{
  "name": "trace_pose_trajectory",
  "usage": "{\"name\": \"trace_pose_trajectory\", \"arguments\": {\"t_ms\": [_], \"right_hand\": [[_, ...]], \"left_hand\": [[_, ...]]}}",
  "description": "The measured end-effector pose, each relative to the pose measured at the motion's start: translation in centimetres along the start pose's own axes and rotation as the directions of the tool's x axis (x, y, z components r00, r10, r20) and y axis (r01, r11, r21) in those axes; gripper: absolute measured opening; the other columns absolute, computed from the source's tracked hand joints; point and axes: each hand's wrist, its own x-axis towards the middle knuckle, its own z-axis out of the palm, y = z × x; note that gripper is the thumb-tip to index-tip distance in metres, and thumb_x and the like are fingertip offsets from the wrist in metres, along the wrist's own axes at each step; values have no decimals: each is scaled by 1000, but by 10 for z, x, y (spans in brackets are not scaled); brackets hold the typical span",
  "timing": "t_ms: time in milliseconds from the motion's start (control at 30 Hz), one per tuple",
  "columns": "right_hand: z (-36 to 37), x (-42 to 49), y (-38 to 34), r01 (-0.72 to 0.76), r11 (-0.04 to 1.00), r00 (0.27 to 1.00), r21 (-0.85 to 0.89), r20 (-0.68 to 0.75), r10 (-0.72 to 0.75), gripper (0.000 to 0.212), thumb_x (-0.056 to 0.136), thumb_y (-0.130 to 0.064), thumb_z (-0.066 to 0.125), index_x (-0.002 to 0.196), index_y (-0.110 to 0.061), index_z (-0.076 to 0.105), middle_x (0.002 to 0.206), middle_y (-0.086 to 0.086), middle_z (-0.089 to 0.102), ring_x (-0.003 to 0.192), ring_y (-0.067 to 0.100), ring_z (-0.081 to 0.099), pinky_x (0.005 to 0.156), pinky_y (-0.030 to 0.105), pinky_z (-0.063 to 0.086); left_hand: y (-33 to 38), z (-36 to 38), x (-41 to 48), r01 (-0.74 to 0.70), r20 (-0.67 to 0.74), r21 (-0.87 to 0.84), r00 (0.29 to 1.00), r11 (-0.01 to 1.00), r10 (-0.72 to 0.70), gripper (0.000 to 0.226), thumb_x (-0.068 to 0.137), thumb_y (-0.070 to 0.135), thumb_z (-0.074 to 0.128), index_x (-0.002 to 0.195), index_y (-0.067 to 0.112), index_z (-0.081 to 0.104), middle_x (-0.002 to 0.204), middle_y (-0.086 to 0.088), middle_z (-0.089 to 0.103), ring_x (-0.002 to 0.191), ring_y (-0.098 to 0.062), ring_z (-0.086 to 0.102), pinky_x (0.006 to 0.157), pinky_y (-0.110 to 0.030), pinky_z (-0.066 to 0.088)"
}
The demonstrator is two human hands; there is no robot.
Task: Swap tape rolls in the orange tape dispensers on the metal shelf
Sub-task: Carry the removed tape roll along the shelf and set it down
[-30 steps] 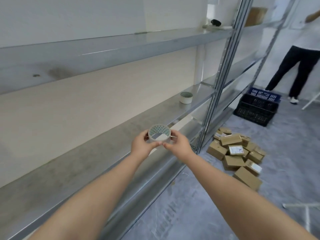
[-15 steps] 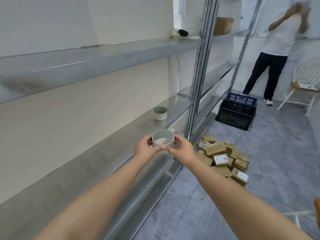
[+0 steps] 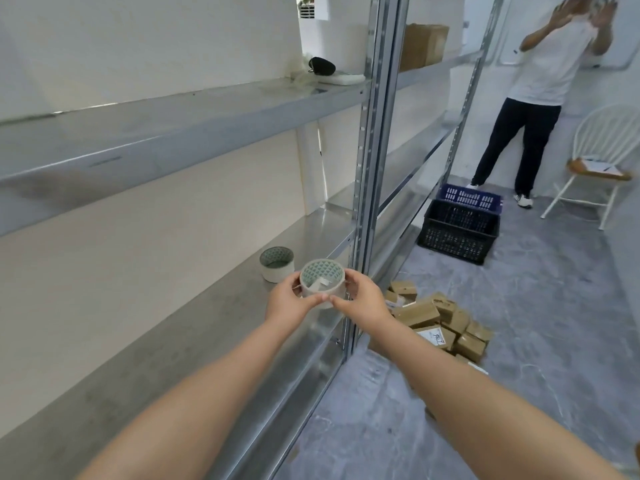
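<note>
I hold a tape roll [image 3: 322, 282] with a green patterned core over the front edge of the metal shelf [image 3: 194, 334]. My left hand [image 3: 289, 301] grips its left side and my right hand [image 3: 358, 301] grips its right side, thumbs meeting below it. A second tape roll [image 3: 277, 264] of the same kind stands on the shelf just behind and left of the held one. No orange tape dispenser is in view.
A steel upright [image 3: 372, 168] rises just right of my hands. Small cardboard boxes [image 3: 433, 320] lie heaped on the floor, with a black crate [image 3: 459, 233] and blue crate [image 3: 471, 197] beyond. A person [image 3: 533, 98] stands at the far wall beside a white chair [image 3: 602, 168].
My view has swung to the right, bringing the person and chair into sight. Both hands keep the same hold on the roll, now closer to the second roll on the shelf.
</note>
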Motion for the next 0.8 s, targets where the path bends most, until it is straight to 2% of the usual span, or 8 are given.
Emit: {"name": "trace_pose_trajectory", "arguments": {"t_ms": [67, 200, 400, 567, 667, 800], "right_hand": [[-5, 27, 10, 22, 1000, 999, -15, 34, -21, 59, 71, -16, 76, 124, -16, 52, 125, 5, 57, 115, 18, 54, 102, 35, 45], [-18, 85, 26, 96, 995, 991, -23, 98, -93, 55, 69, -15, 77, 119, -17, 55, 119, 2, 61, 107, 12, 55, 88, 22, 43], [-44, 180, 45, 209, 976, 944, -58, 273, -186, 59, 69, -21, 78, 122, -18, 52, 120, 2, 59, 110, 14, 55, 91, 19, 41], [-48, 234, 56, 238, 967, 896, -89, 404, -183, 65, 68, -26, 77, 126, -20, 47, 123, 1, 55, 107, 9, 50, 93, 22, 39], [-40, 256, 55, 301, 949, 844, -88, 488, -222, 63, 68, -22, 77, 124, -17, 49, 122, 4, 56, 111, 14, 52, 95, 25, 41], [-20, 269, 52, 301, 953, 811, -31, 534, -239, 55, 67, -16, 76, 117, -13, 52, 115, 5, 61, 105, 16, 56, 89, 22, 43]], "left_hand": [[1, 11, 20, 23, -22, 14, 1000, 1000, -23, 60, 59, 17, 86, 113, 11, 61, 112, -8, 69, 103, -20, 64, 94, -35, 50], [7, 36, 62, 49, -77, 42, 996, 998, -46, 60, 63, 14, 83, 118, 6, 58, 118, -11, 65, 101, -15, 59, 89, -24, 44], [21, 73, 122, 145, -247, 42, 960, 988, -131, 61, 64, 15, 83, 119, 4, 58, 120, -14, 65, 108, -24, 61, 90, -27, 46], [25, 94, 152, 237, -366, 58, 909, 970, -200, 63, 65, 21, 83, 121, 8, 56, 120, -9, 64, 105, -23, 61, 90, -29, 48], [21, 98, 162, 293, -432, 56, 869, 955, -241, 60, 66, 22, 82, 118, 7, 57, 117, -10, 65, 103, -23, 61, 87, -28, 48], [15, 91, 173, 350, -472, 10, 827, 937, -304, 54, 68, 17, 80, 117, 8, 59, 115, -8, 66, 104, -23, 62, 82, -24, 45]]}}
